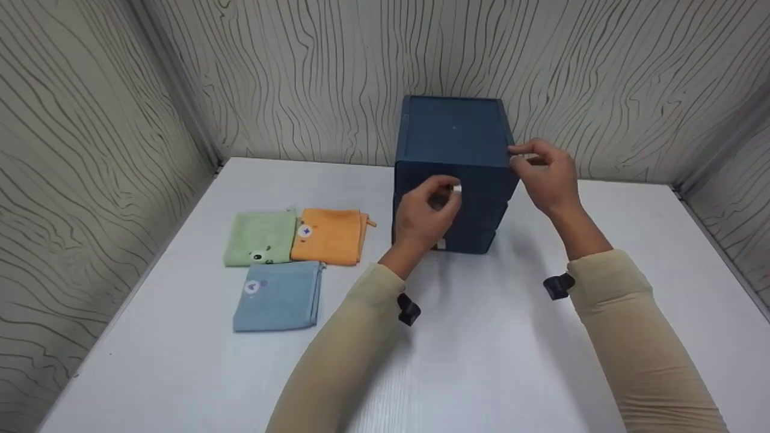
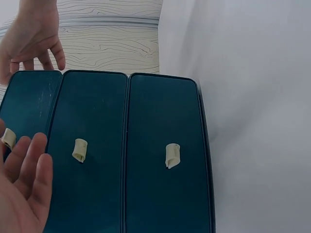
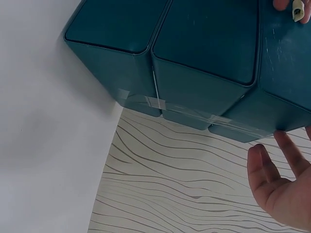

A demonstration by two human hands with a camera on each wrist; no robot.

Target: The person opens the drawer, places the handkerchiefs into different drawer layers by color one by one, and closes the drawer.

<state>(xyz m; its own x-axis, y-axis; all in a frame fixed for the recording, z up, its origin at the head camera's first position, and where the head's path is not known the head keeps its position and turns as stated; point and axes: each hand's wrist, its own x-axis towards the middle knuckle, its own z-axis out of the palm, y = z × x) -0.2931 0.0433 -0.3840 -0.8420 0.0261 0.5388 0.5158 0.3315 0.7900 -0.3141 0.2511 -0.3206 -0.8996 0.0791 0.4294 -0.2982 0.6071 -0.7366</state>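
Note:
A dark blue three-drawer unit (image 1: 456,129) stands on the table, its drawers closed and stacked one above another. At the top drawer, my left hand (image 1: 420,211) pinches the small cream pull handle (image 3: 298,10) between thumb and fingers. My right hand (image 1: 550,180) touches the unit's upper right edge near the front corner, fingertips against it and fingers bent only a little. Two lower drawers carry the same kind of curled handle, the middle handle (image 2: 79,150) and the bottom handle (image 2: 172,155).
Left of the unit lie three folded cloths with animal-face patches: a green cloth (image 1: 258,234), an orange cloth (image 1: 331,237) and a blue cloth (image 1: 280,304). The white table (image 1: 481,361) backs onto a wood-grain patterned wall (image 1: 313,78). Clear tape (image 3: 160,103) runs along the unit's side.

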